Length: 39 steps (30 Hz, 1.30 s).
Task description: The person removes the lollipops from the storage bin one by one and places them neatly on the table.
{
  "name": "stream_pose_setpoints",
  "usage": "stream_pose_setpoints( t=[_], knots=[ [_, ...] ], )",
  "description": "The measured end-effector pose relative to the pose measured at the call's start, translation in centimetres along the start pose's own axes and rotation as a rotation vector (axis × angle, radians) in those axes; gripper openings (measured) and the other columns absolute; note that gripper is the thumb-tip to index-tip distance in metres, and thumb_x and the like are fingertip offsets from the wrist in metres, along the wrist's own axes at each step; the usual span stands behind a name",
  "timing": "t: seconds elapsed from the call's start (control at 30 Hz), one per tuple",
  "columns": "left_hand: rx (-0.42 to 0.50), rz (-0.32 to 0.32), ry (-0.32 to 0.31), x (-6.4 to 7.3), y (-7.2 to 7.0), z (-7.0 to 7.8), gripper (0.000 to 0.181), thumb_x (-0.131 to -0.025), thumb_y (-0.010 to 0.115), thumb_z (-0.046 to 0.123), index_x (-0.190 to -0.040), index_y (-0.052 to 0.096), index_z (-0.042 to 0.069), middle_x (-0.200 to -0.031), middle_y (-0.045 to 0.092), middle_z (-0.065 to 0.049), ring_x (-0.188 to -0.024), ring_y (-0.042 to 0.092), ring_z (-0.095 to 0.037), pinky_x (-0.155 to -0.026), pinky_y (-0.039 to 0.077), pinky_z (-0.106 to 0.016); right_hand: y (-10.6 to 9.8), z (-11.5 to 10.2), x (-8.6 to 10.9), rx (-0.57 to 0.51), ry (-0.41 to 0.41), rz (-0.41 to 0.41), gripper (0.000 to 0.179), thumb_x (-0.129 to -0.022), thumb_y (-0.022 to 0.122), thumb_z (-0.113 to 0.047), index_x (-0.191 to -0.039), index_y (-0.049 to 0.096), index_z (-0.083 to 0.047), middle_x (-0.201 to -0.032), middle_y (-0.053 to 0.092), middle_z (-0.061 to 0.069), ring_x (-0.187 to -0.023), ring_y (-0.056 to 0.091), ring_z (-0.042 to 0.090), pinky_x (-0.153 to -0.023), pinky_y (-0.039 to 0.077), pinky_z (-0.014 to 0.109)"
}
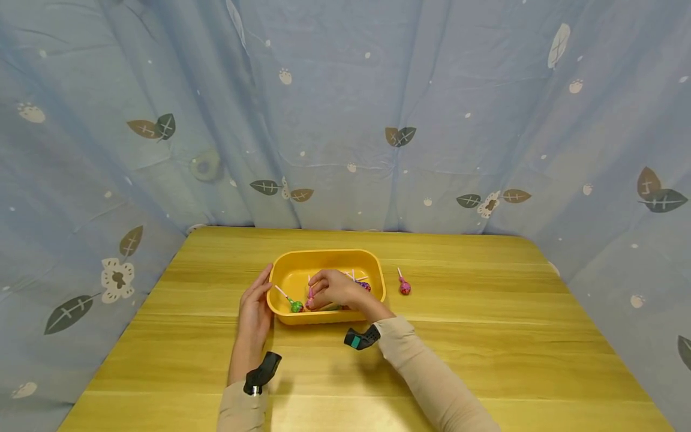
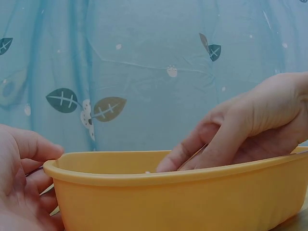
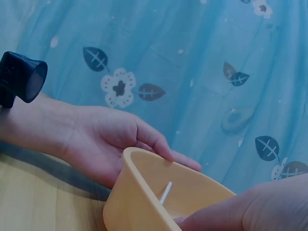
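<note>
A yellow plastic basin (image 1: pixel 302 319) stands on the table with several wrapped lollipops in it. My left hand (image 1: pixel 255 312) rests against its left end, fingers fairly straight, touching the wall and rim; the left wrist view shows the fingertips at the rim. Inside the basin, my right hand (image 1: pixel 337 289) pinches a pink lollipop (image 1: pixel 310 298) between thumb and fingers. A green lollipop (image 1: pixel 296 306) lies just left of it, its white stick leaning on the rim. Behind the right hand, a purple lollipop (image 1: pixel 365 286) and several white sticks show; the hand hides the rest.
Another pink lollipop (image 1: pixel 405 288) lies on the wooden table (image 1: pixel 486 336), right of the basin. A pale blue curtain (image 1: pixel 345 120) with leaf prints hangs behind and on both sides of the table. Black wrist cameras are strapped at both sleeves.
</note>
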<state>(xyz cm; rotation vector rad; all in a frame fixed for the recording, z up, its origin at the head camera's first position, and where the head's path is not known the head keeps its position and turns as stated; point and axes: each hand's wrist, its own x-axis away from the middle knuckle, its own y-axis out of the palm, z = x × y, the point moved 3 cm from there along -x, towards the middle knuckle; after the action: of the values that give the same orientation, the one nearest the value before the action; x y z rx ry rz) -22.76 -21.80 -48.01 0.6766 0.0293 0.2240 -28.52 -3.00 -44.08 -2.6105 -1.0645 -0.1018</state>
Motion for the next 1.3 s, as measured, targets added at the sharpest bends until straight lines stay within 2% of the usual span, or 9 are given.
stream_pose_setpoints(
  t=[0.23,0.47,0.6,0.8,1.07,1.3],
  knots=[
    [0.003,-0.007,0.006,0.1,0.1,0.0,0.048,-0.102,0.037,-0.001,-0.150,0.035,0.003,-0.156,0.029,-0.005,-0.140,0.029,-0.011,-0.113,0.024,-0.028,-0.8,0.1,1.0,-0.049,-0.047,0.011,0.051,-0.083,0.072,0.003,-0.128,0.050,0.010,-0.103,0.064,0.014,-0.095,0.063,0.021,-0.081,0.054,0.031],
    [0.007,-0.004,0.000,0.1,0.2,-0.2,0.048,-0.102,0.037,-0.002,-0.150,0.035,0.003,-0.156,0.029,-0.005,-0.141,0.027,-0.012,-0.114,0.022,-0.029,-1.9,0.5,2.7,-0.135,-0.069,0.042,0.048,-0.086,0.069,-0.001,-0.129,0.051,0.010,-0.105,0.065,0.014,-0.089,0.065,0.018,-0.079,0.055,0.031],
    [0.003,0.003,0.005,0.1,0.2,-0.2,0.047,-0.102,0.038,-0.001,-0.149,0.037,0.004,-0.155,0.031,-0.004,-0.139,0.030,-0.010,-0.113,0.023,-0.028,-2.6,0.8,3.7,-0.161,-0.069,0.038,0.050,-0.087,0.068,-0.005,-0.132,0.050,0.009,-0.111,0.065,0.015,-0.091,0.066,0.019,-0.083,0.054,0.039],
    [0.002,-0.011,0.010,0.0,0.2,-0.1,0.047,-0.102,0.037,0.000,-0.149,0.036,0.004,-0.155,0.032,-0.004,-0.139,0.032,-0.010,-0.113,0.024,-0.028,-3.6,0.9,5.2,-0.201,-0.078,0.033,0.051,-0.091,0.064,-0.005,-0.136,0.045,0.009,-0.119,0.060,0.017,-0.102,0.062,0.021,-0.092,0.049,0.046],
    [0.018,-0.004,0.007,0.1,0.2,0.0,0.047,-0.102,0.037,-0.001,-0.149,0.036,0.003,-0.156,0.030,-0.005,-0.139,0.031,-0.010,-0.112,0.024,-0.027,-5.3,0.8,7.2,-0.249,-0.068,0.057,0.051,-0.093,0.063,-0.010,-0.139,0.044,0.002,-0.131,0.053,0.021,-0.113,0.058,0.026,-0.100,0.041,0.053],
    [0.018,0.004,0.007,0.2,0.1,0.1,0.047,-0.102,0.038,-0.001,-0.148,0.037,0.003,-0.155,0.033,-0.003,-0.138,0.032,-0.010,-0.112,0.025,-0.026,-7.4,1.5,8.4,-0.253,-0.087,0.099,0.056,-0.093,0.063,-0.013,-0.141,0.039,0.005,-0.138,0.047,0.025,-0.118,0.053,0.030,-0.103,0.036,0.057]
  ],
)
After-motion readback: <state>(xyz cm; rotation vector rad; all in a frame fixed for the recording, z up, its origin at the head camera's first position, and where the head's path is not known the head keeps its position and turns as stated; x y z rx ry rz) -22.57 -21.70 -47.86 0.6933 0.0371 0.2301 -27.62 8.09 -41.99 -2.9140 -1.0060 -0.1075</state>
